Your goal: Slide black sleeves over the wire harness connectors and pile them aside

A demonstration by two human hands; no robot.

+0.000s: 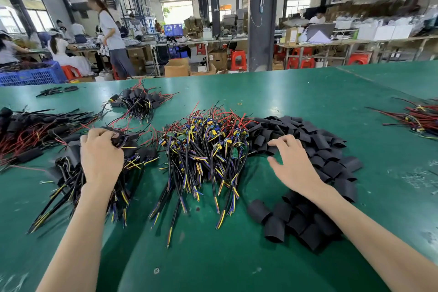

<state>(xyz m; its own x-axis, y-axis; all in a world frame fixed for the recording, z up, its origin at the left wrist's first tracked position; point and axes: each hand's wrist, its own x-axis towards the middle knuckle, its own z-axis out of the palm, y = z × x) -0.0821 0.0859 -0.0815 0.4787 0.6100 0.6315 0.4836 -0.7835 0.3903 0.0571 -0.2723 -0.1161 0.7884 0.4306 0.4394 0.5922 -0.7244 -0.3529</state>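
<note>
Left of centre, low in frame: fingers (105, 134) of the left hand (102, 156) curl down and grip a sleeved harness (124, 142) at the top of the near finished heap (71, 173). It looks like a done piece being set on the pile, though whether the hand is placing it or only holding it I cannot tell.

Right of centre: fingers (288, 140) of the right hand (294, 161) are spread and relaxed, holding nothing. The fingertips are at the near edge of the loose black sleeves (329, 156); contact is uncertain. My guess is a reach for the next sleeve.

Between the hands: the bare harnesses (208, 147), a dense heap with blue and yellow connectors exposed at the top and wire tails fanning toward the bottom of the frame. None of these are sleeved yet.

Outward, left edge: a larger finished pile (35, 135) with black sleeves on and red leads trailing. Upper centre-left: another sleeved cluster (137, 101). Right edge: a further bunch of red-wired harnesses (422, 118), apparently unsleeved, well apart from the work.

All of this sits on the green table (308, 92).

Progress, as a judgement:
- Done: three sleeved heaps.
- Left: a full central heap, the bunch at the right edge, and plenty of sleeves.
- Roughly mid-task, perhaps a little past half.
</note>
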